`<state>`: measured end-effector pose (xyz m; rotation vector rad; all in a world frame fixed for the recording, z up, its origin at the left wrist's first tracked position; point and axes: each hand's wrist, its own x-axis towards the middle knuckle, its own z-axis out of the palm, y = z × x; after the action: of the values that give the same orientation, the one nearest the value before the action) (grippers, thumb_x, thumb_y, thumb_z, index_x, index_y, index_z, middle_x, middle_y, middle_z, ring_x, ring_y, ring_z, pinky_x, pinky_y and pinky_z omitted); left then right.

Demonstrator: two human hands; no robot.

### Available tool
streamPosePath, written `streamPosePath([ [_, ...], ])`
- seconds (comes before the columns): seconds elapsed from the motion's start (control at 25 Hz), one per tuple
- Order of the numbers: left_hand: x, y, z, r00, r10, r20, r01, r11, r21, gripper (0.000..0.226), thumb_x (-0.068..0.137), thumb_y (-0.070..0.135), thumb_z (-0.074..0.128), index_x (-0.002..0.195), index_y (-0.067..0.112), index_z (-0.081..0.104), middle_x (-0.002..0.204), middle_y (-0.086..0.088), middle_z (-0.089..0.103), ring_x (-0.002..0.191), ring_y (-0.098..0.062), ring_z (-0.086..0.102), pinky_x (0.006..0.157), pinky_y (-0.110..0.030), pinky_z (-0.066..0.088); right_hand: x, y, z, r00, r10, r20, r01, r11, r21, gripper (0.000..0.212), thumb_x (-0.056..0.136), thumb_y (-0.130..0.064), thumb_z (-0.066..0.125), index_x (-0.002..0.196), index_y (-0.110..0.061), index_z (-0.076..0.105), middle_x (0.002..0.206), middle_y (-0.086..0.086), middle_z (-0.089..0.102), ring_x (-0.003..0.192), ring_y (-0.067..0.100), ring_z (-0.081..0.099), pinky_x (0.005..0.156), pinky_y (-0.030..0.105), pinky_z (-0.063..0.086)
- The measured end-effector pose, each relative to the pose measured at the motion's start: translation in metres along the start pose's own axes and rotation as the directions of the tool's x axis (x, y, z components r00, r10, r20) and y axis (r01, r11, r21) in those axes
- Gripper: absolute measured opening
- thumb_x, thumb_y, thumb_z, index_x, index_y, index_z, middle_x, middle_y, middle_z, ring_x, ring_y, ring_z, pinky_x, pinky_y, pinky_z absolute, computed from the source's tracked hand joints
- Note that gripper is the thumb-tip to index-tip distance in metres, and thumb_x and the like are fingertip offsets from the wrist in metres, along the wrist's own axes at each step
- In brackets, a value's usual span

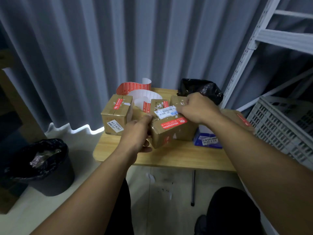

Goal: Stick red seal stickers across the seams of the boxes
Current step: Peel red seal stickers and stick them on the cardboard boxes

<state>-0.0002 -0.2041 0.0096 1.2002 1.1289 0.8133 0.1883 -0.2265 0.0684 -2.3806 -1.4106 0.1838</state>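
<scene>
Red seal sticker [174,123] runs left-right, probably along box [169,135] top.

Reads dim and bluish throughout. Brightest at a blown-out strip under the curtain [76,48] hem, past the table's [177,158] left edge. Soft, faint shadows beneath. Mild blur overall; wide-angle bowing toward the edges, shelving [250,48] uprights leaning inward.

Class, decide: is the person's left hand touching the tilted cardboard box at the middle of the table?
Touching. The head view shows the left hand gripping the box at its left end, fingertips on its top corner.
</scene>
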Motion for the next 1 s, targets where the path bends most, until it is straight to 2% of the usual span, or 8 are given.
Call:
streamPosePath([
  [0.08,-0.003,-0.009,0.005,0.999,-0.021,0.03,0.019,0.999,0.05,0.035,0.096,0.046,0.055,0.081,0.013,0.057,0.067,0.0,0.052,0.056,-0.019,0.05,0.055,-0.032,0.055,-0.013,0.016,0.003,0.999,0.033,0.028,-0.035,0.997,0.072,0.03,0.084,-0.042,0.067,0.072,-0.021,0.051,0.081,-0.002,0.064,0.077,0.021,0.062,0.058,0.031,0.038],
  [0.28,0.0,-0.031,0.016,0.996,-0.077,0.053,0.073,0.994,0.082,0.047,0.096,0.044,0.055,0.111,0.0,0.063,0.077,-0.006,0.056,0.061,-0.023,0.055,0.059,-0.034,0.055,-0.037,0.044,0.016,0.996,0.076,0.055,-0.085,0.981,0.177,0.027,0.087,-0.038,0.067,0.073,-0.02,0.05,0.08,0.002,0.065,0.078,0.026,0.065,0.069,0.038,0.052],
  [0.36,0.002,-0.036,0.019,0.996,-0.069,0.051,0.064,0.995,0.079,0.043,0.097,0.042,0.055,0.107,0.001,0.062,0.077,-0.006,0.059,0.064,-0.024,0.057,0.07,-0.042,0.059,-0.043,0.052,0.023,0.993,0.089,0.08,-0.103,0.978,0.183,0.027,0.089,-0.038,0.066,0.076,-0.017,0.054,0.083,0.006,0.07,0.071,0.029,0.071,0.074,0.047,0.059],
  [0.44,0.006,-0.042,0.02,0.998,-0.049,0.041,0.045,0.995,0.09,0.035,0.098,0.041,0.056,0.099,0.005,0.059,0.078,-0.007,0.061,0.066,-0.024,0.058,0.081,-0.052,0.059,-0.046,0.058,0.029,0.989,0.099,0.11,-0.118,0.976,0.184,0.026,0.092,-0.036,0.066,0.08,-0.014,0.058,0.087,0.009,0.072,0.069,0.03,0.073,0.078,0.05,0.06],
  [0.52,0.011,-0.047,0.022,0.998,-0.044,0.037,0.04,0.994,0.099,0.033,0.098,0.041,0.056,0.095,0.008,0.057,0.079,-0.007,0.062,0.067,-0.022,0.058,0.084,-0.053,0.058,-0.046,0.062,0.035,0.988,0.103,0.116,-0.125,0.969,0.212,0.024,0.092,-0.034,0.067,0.083,-0.014,0.058,0.089,0.008,0.071,0.072,0.03,0.073,0.079,0.052,0.059],
  [0.72,0.028,-0.055,0.028,0.999,-0.039,0.0,0.039,0.992,0.12,0.04,0.097,0.044,0.058,0.102,0.004,0.059,0.091,-0.012,0.07,0.073,-0.024,0.063,0.077,-0.044,0.058,-0.038,0.071,0.046,0.984,0.12,0.13,-0.15,0.957,0.249,0.022,0.092,-0.034,0.069,0.086,-0.014,0.06,0.09,0.006,0.071,0.076,0.025,0.071,0.082,0.051,0.058],
  [0.88,0.041,-0.072,0.03,0.999,-0.045,-0.014,0.046,0.991,0.128,0.032,0.095,0.041,0.065,0.084,0.014,0.051,0.087,-0.015,0.07,0.068,-0.021,0.061,0.053,-0.025,0.049,-0.035,0.084,0.061,0.982,0.131,0.137,-0.17,0.931,0.324,0.02,0.091,-0.029,0.071,0.09,-0.011,0.063,0.087,0.007,0.073,0.07,0.025,0.073,0.078,0.048,0.06],
  [1.0,0.045,-0.08,0.03,0.999,-0.045,-0.026,0.047,0.991,0.126,0.035,0.092,0.042,0.069,0.08,0.016,0.049,0.085,-0.017,0.071,0.072,-0.023,0.062,0.06,-0.031,0.05,-0.034,0.093,0.07,0.982,0.125,0.143,-0.168,0.926,0.34,0.018,0.089,-0.029,0.074,0.09,-0.014,0.064,0.086,0.005,0.072,0.081,0.024,0.07,0.079,0.049,0.059],
])
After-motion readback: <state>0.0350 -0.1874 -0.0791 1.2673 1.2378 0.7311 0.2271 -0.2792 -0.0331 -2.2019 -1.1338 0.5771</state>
